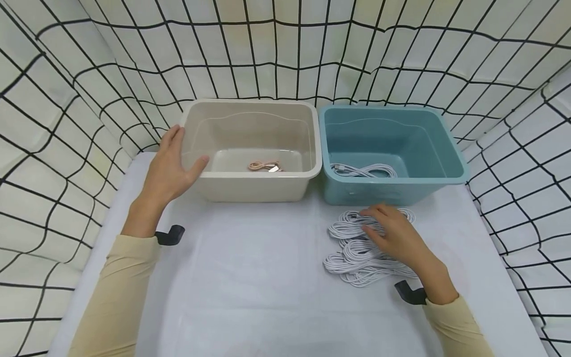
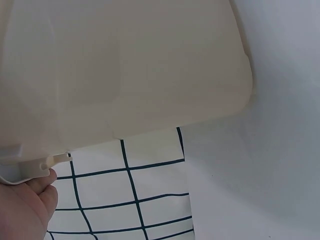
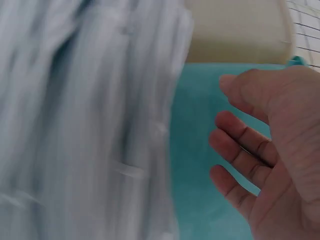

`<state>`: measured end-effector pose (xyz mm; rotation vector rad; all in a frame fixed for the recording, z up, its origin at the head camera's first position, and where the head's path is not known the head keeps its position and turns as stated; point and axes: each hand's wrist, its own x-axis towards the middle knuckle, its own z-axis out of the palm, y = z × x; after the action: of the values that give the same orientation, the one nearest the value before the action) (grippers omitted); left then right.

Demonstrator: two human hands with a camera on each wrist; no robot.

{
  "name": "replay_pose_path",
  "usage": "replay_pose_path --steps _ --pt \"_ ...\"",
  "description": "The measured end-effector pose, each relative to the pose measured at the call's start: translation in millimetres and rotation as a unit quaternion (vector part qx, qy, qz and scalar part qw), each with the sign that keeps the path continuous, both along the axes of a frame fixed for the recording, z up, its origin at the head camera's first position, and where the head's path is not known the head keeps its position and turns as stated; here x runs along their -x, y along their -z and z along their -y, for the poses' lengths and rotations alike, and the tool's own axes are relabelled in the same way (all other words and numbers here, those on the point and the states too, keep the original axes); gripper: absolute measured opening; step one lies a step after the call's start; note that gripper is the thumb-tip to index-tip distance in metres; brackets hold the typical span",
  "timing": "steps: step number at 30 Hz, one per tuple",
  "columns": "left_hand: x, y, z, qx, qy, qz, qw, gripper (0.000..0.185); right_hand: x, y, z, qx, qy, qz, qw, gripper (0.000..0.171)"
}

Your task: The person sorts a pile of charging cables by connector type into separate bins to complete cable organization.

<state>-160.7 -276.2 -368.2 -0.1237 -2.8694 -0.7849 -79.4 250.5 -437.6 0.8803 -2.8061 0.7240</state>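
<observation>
White cables (image 1: 348,258) lie in overlapping coils on the tbl (image 1: 250,277), R side, just in front of the teal bin (image 1: 366,193). R hand (image 1: 398,235) is over the rear coils: thumb & fingers apart, loosely bent, nothing clamped; contact w/ the coils can't be told, R wrist view blurry there.

Main risk, my guess: a snag. Coils overlap, so a pinch on one could drag its neighbour or pull loops loose; bundles look alike, so two could poss. come up as one. 2nd: a trailing loop could catch the teal bin's rim, b/c its front wall stands right behind the pile.

L hand (image 1: 167,173) is at the beige bin's left end, fingers fairly straight along the rim, thumb spread off; how firmly it bears, can't tell. If it pushed, the beige bin (image 1: 252,188) could nudge the teal one, as they're side by side.

Inside: white cable (image 1: 363,171) in teal, pink cable (image 1: 263,166) in beige. Black mesh (image 1: 299,49) behind & at both sides limits sideways/back reach.
</observation>
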Motion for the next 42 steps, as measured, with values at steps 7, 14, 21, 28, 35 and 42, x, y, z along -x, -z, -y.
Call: replay_pose_path --steps 7,14,21,28,35,42 --pt "-0.7 -0.8 0 -0.001 -0.002 -0.002 1.0000 0.093 -4.7 18.9 1 -0.007 0.002 0.016 1.000 0.036" --pt "-0.8 -0.6 -1 -0.008 -0.001 -0.005 1.0000 0.093 -7.0 23.9 1 -0.025 0.016 0.043 0.999 0.042" --pt "-1.6 -0.9 1 -0.006 -0.004 -0.006 1.0000 0.093 -7.5 26.0 2 -0.037 0.030 0.055 0.997 0.044" --pt "-1.2 -2.4 -2 -0.012 0.001 -0.003 0.9999 0.093 -7.6 28.8 3 -0.042 0.048 0.052 0.997 0.042" --pt "-2.3 -1.5 -3 -0.009 0.004 0.000 0.9999 0.093 -9.8 29.7 4 -0.054 0.058 0.065 0.995 0.036" --pt "-1.9 -1.6 0 0.000 0.000 -0.005 1.0000 0.093 -7.1 27.2 7 -0.072 0.046 0.036 0.996 0.034"
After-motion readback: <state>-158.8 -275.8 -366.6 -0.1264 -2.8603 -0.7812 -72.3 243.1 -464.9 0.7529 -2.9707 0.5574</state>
